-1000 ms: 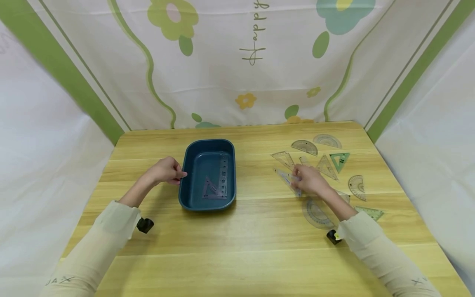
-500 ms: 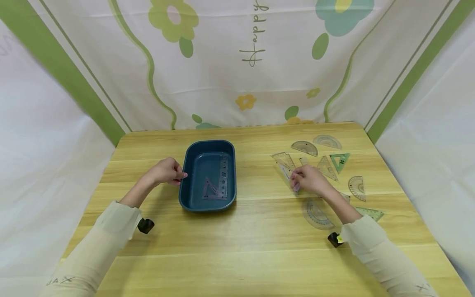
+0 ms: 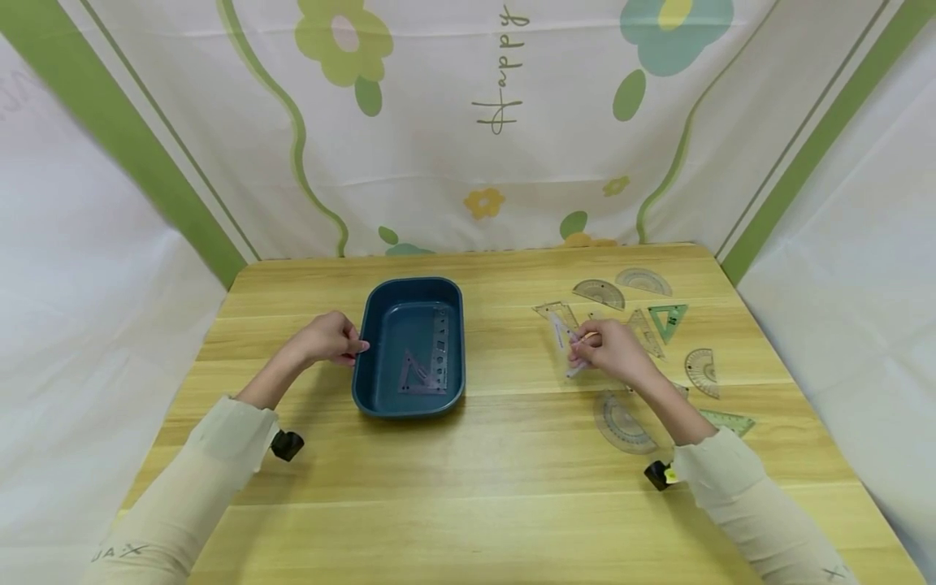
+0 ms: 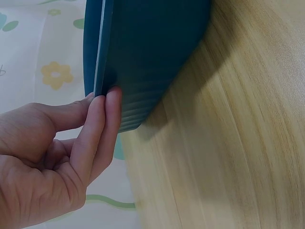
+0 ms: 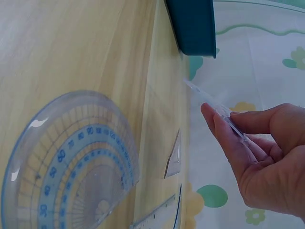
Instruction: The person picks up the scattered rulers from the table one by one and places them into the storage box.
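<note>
My left hand (image 3: 329, 335) pinches the left rim of a dark blue rectangular tray (image 4: 147, 43), thumb inside and fingers against the outer wall. In the tray lie a clear ruler with cut-out shapes (image 3: 440, 333) and a purplish set square (image 3: 411, 383), overlapping. At the right, my right hand (image 3: 610, 353) pinches a clear set square (image 5: 209, 101) between thumb and fingers. In the right wrist view that set square is tilted and raised off the wood, partly covered by the fingers. A large clear protractor (image 5: 90, 157) lies below this hand.
Around the right hand lie a brown-tinted protractor (image 3: 600, 294), a clear protractor (image 3: 643, 281), another protractor (image 3: 702, 372), a green set square (image 3: 674, 318), a pale green set square (image 3: 731, 422) and clear set squares (image 3: 645, 331). A flowered cloth (image 3: 424, 195) hangs behind the wooden table (image 3: 468, 487).
The clear set square in my right hand has come up off the table and turned to a steeper tilt. My left hand and the tray have stayed in place.
</note>
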Motion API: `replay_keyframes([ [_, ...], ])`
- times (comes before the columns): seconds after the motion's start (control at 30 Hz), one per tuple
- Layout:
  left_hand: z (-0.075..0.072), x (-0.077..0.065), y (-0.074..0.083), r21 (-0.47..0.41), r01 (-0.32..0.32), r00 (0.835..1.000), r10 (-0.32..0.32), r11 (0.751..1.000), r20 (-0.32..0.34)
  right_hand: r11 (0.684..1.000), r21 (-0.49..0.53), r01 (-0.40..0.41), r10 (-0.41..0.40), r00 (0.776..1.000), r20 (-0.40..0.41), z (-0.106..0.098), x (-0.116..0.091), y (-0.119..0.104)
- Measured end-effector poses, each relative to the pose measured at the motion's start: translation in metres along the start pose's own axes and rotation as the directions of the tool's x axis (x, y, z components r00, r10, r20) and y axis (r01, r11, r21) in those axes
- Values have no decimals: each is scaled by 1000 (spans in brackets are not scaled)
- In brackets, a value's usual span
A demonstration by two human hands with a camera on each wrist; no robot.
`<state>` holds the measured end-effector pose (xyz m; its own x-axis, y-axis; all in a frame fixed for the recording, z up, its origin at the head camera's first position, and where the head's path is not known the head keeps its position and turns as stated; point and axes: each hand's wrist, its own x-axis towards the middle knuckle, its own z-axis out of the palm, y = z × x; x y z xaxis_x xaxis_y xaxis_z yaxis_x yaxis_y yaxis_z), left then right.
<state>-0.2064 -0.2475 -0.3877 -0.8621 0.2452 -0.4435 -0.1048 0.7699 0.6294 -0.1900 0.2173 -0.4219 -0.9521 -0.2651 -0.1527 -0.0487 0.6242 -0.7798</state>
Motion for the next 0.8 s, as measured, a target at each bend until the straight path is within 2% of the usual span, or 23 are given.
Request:
replay_keyframes([
  [0.33, 1, 1, -2, -3, -5, 1000, 5, 1000, 0, 999, 28, 32, -32, 999, -2, 4, -5, -21],
  [0.8, 1, 0, -2, 1, -4, 1000, 4, 1000, -3, 982, 156, 107, -113, 993, 30, 14, -6, -43],
])
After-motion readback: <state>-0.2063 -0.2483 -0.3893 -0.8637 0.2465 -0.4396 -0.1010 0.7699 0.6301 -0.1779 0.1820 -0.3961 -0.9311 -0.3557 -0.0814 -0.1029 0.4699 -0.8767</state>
